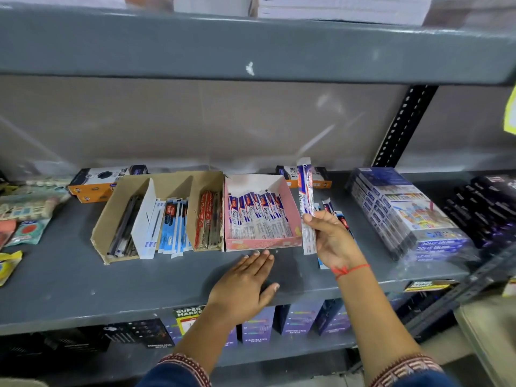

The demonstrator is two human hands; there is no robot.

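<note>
My right hand (329,238) grips a long white-and-blue pen packet (305,191), held upright just right of a pink open box (262,243). That box holds several similar pen packets (257,213) lying side by side. My left hand (245,286) lies flat with straight fingers on the grey shelf (83,280), fingertips just in front of the pink box. A few more packets (343,219) lie on the shelf behind my right hand, partly hidden.
A brown cardboard tray (111,227) with dividers and pen packs stands left of the pink box. Orange-and-black boxes (103,182) sit at the back. Wrapped blue colour-pencil packs (405,210) and dark boxes (483,208) fill the right. Small packets (25,216) lie far left. An upper shelf (251,46) overhangs.
</note>
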